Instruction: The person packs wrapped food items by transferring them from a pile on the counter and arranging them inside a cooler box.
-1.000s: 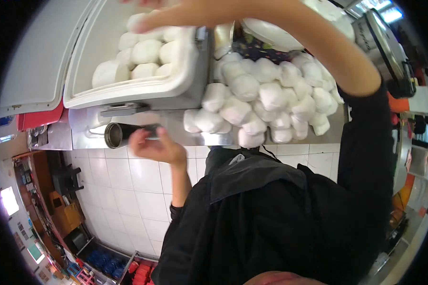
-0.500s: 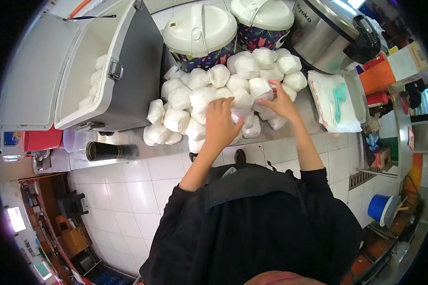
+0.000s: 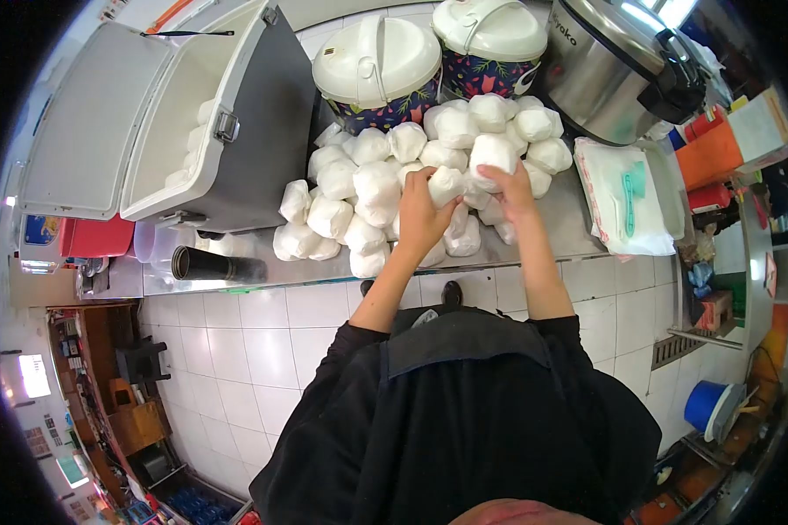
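Note:
A heap of white wrapped bundles (image 3: pixel 332 216), rounded and tightly packed, covers the metal counter in front of me. My left hand (image 3: pixel 422 214) has its thumb and fingers around one small wrapped bundle (image 3: pixel 446 183) at the middle of the heap. In my right hand (image 3: pixel 510 188) is another wrapped bundle (image 3: pixel 494 152), gripped from its near right side. That one sits higher than the bundles around it. What the wrappings contain is hidden.
An open grey cooler (image 3: pixel 245 131) with white bundles inside stands at the left. Two lidded patterned containers (image 3: pixel 378 61) and a steel rice cooker (image 3: pixel 600 74) line the back. A turquoise scoop (image 3: pixel 629 206) lies on white plastic at the right. A dark cylinder (image 3: pixel 206 265) rests near the front-left edge.
My right hand has closed on a bundle and raised it a little. My left hand has moved right and now grips a bundle. The view has shifted slightly.

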{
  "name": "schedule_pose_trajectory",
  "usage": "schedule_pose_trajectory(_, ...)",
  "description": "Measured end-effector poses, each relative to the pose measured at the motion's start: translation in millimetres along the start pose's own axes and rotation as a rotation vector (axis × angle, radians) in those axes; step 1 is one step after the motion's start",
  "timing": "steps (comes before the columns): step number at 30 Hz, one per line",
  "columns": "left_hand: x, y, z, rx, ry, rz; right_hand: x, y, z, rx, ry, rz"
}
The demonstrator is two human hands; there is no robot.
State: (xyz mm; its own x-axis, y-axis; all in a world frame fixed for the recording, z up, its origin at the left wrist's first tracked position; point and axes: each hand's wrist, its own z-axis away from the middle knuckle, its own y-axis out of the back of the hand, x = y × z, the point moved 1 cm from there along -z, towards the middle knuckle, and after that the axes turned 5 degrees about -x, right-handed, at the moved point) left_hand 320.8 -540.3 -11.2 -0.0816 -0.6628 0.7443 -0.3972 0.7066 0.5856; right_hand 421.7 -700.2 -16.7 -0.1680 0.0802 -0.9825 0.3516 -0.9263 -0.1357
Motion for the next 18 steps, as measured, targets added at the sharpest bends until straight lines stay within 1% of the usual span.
schedule_pose_trajectory(1,1,4,1,0.017,0.058,0.099,-10,-2,5,-0.056,-0.088,-0.250)
schedule_pose_trajectory(2,2,9,0,0.036,0.115,0.199,-12,3,4,-0.147,-0.131,-0.385)
schedule_pose_trajectory(4,1,21,-2,-0.051,0.420,0.723,-16,14,2,-0.334,-0.225,-0.649)
schedule_pose_trajectory(5,0,29,-3,-0.090,0.568,0.987,-39,4,10,-0.297,-0.254,-0.703)
schedule_pose_trajectory(8,3,67,1,-0.167,0.544,1.406,-76,-23,9,-0.428,-0.207,-0.553)
schedule_pose_trajectory(9,1,78,0,-0.190,0.529,1.403,-92,-38,7,-0.475,-0.139,-0.432)
schedule_pose_trajectory(12,7,117,0,-0.169,0.352,1.168,-140,-83,5,-0.775,-0.036,-0.022)
schedule_pose_trajectory(13,6,130,-1,-0.119,0.273,1.139,-157,-105,8,-0.767,-0.023,0.062)
schedule_pose_trajectory(14,11,148,-2,-0.074,0.219,1.074,-177,-125,10,-0.810,0.040,0.198)
schedule_pose_trajectory(16,18,191,-7,0.046,0.087,0.825,-196,-163,3,-0.897,0.147,0.471)
schedule_pose_trajectory(17,19,210,-9,0.082,0.037,0.761,-200,-181,-1,-0.909,0.261,0.493)
schedule_pose_trajectory(18,20,237,-11,0.081,-0.035,0.574,-203,-203,-5,-0.918,0.375,0.512)
